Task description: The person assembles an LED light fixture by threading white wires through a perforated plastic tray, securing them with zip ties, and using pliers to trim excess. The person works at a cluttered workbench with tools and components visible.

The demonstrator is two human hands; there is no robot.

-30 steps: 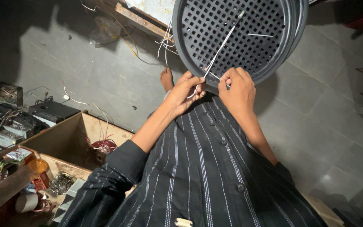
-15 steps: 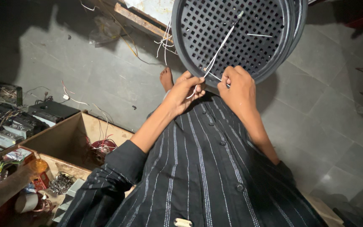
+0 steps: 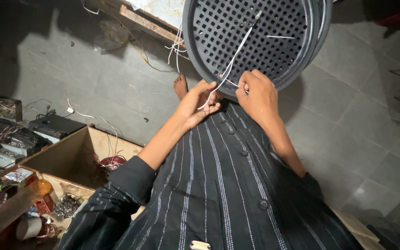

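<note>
While our left hand [image 3: 199, 103] pinches the white wire [image 3: 231, 62] shut, right hand [image 3: 258, 95] grips closed on the round black grille [image 3: 274, 41] rim.

Round grille [image 3: 265, 37]: dark plastic, matt, perforated. Tie [image 3: 230, 65]: thin white plastic, smooth. Shirt [image 3: 218, 185]: black striped cloth, matt. Box [image 3: 70, 157]: brown cardboard, dull. Floor [image 3: 348, 120]: grey stone tiles, rough.
</note>
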